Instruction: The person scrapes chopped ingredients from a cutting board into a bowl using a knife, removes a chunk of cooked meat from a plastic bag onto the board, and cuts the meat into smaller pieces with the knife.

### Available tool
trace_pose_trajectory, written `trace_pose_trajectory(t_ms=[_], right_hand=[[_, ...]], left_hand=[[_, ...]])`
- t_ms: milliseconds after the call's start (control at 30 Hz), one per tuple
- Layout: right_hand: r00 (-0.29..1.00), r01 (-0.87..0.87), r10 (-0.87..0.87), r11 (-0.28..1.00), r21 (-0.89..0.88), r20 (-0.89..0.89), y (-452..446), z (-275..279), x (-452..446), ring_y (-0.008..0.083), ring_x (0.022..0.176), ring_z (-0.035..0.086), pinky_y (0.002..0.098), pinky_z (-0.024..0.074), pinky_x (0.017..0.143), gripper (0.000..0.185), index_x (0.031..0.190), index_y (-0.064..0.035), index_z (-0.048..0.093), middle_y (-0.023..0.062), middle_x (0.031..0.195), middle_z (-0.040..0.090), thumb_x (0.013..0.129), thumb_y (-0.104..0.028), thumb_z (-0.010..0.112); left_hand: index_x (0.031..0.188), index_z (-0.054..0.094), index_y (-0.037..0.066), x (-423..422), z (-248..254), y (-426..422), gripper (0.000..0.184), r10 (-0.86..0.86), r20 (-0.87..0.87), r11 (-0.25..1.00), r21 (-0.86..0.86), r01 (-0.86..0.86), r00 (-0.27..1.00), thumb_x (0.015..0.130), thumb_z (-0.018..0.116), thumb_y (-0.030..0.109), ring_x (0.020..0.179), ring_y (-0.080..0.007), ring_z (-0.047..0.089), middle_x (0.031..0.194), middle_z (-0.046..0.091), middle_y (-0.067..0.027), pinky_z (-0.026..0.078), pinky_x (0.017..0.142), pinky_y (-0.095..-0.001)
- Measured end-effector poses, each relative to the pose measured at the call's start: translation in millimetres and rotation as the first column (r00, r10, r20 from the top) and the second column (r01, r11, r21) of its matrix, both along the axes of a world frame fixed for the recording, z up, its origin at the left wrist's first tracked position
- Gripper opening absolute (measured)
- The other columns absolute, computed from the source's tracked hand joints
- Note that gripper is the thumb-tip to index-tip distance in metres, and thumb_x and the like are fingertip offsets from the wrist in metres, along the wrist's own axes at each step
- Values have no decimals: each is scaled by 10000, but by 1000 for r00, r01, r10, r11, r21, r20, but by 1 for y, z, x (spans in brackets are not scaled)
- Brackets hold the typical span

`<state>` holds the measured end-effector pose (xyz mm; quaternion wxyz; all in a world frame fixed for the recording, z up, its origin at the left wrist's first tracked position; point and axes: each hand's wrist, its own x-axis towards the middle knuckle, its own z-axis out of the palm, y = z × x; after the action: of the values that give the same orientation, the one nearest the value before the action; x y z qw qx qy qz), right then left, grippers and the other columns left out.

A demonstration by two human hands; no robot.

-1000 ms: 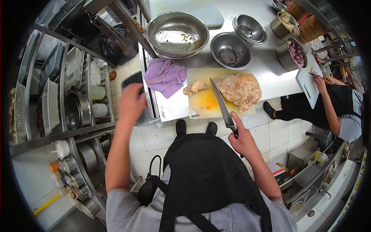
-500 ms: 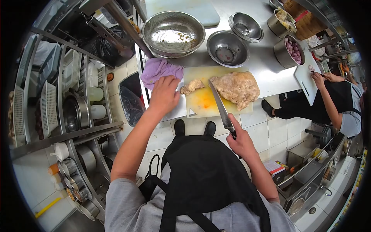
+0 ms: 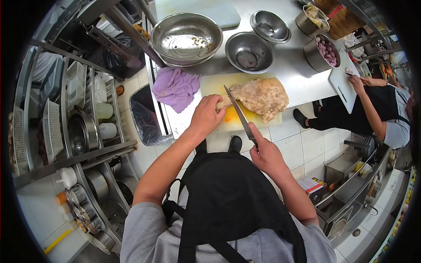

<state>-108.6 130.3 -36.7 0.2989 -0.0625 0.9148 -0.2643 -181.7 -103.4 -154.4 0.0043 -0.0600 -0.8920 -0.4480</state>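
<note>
My right hand (image 3: pixel 268 154) is closed round the handle of a kitchen knife (image 3: pixel 239 110), its long blade pointing away from me over the cutting board (image 3: pixel 214 83). On the board, right of the blade, lies a large lumpy piece of pale brown meat (image 3: pixel 265 97). My left hand (image 3: pixel 208 115) has its fingers closed on a small piece of meat (image 3: pixel 224 102) left of the blade; the hand hides part of that piece. Orange-yellow liquid stains the board near the knife. A crumpled purple cloth (image 3: pixel 176 87) lies just left of the board, apart from my left hand.
Behind the board stand a perforated colander (image 3: pixel 186 37) and metal bowls (image 3: pixel 250 52). Pots (image 3: pixel 322 52) sit at the back right, one holding small purple onions. A lined bin (image 3: pixel 149 118) is at the left. At the right, a co-worker (image 3: pixel 372 96) cuts on a white board.
My left hand has left the purple cloth, moved right and closed on the small piece of meat. My right hand still holds the knife in nearly the same place. The view has shifted slightly.
</note>
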Motion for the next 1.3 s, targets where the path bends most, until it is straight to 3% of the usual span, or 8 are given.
trace_pose_trajectory(t_ms=[100, 200, 500, 700, 900, 1000, 1200, 1300], right_hand=[[1000, -18, 18, 1000, 21, 16, -3, 4, -3, 406, 814, 687, 496, 551, 765, 824, 1642, -168, 260, 232, 908, 670, 902, -69, 609], [999, 15, -14, 999, -29, 50, -3, 3, -4, 409, 809, 683, 494, 543, 778, 818, 1641, -161, 265, 236, 883, 666, 904, -73, 607], [963, 177, -148, 977, -119, 225, -2, 15, -2, 424, 826, 679, 473, 530, 790, 796, 1636, -171, 285, 259, 844, 675, 905, -82, 586], [973, 157, -127, 976, -151, 195, 3, 7, 5, 408, 796, 684, 457, 536, 774, 775, 1628, -197, 321, 259, 860, 677, 909, -93, 589], [980, 179, -143, 939, -292, 139, 13, -11, 22, 358, 730, 685, 411, 547, 736, 733, 1603, -186, 381, 270, 984, 712, 909, -95, 600], [973, 202, -161, 943, -264, 167, 16, -10, 26, 345, 718, 685, 400, 548, 734, 725, 1599, -190, 392, 272, 1037, 721, 912, -95, 605], [954, 239, -183, 943, -231, 239, 14, -11, 26, 353, 718, 686, 399, 547, 735, 729, 1604, -202, 389, 274, 996, 719, 918, -88, 607], [970, 194, -154, 957, -215, 191, 3, -6, 11, 375, 739, 690, 415, 546, 747, 721, 1602, -186, 391, 278, 962, 713, 921, -92, 609]], left_hand=[[1103, 628, 23, 2, -9, 0, 329, -48, -147, 999, -32, 44, 988, 821, 767, 121, 1011, -357, 639, 1083, 672, -162, 528, 879, -431], [1091, 632, 18, 1, -8, -7, 310, -57, -162, 996, -71, 45, 985, 827, 759, 120, 1010, -358, 639, 1084, 673, -161, 528, 882, -428], [1068, 640, 6, 2, -1, -8, 295, -4, -41, 998, -56, 1, 999, 824, 759, 122, 1028, -362, 634, 1121, 651, -160, 526, 902, -417], [1112, 654, 14, 15, 6, -12, 307, -96, -107, 993, -74, 88, 990, 836, 751, 106, 1083, -356, 633, 1188, 631, -163, 531, 947, -413], [1130, 659, 15, 18, 5, -14, 302, -72, -78, 996, -50, 68, 994, 853, 750, 92, 1075, -343, 646, 1199, 654, -148, 541, 940, -404], [1123, 664, 14, 18, 1, -14, 300, -68, -102, 997, -50, 63, 992, 847, 755, 91, 1068, -338, 652, 1186, 666, -143, 545, 930, -405], [1067, 657, 7, 17, 5, -13, 256, -82, -141, 996, -59, 74, 987, 825, 733, 41, 1060, -342, 643, 1154, 664, -145, 553, 891, -430], [1065, 674, 8, 17, 0, -15, 241, -83, -109, 996, -54, 77, 991, 853, 750, 92, 1086, -337, 645, 1179, 674, -143, 534, 937, -413]])
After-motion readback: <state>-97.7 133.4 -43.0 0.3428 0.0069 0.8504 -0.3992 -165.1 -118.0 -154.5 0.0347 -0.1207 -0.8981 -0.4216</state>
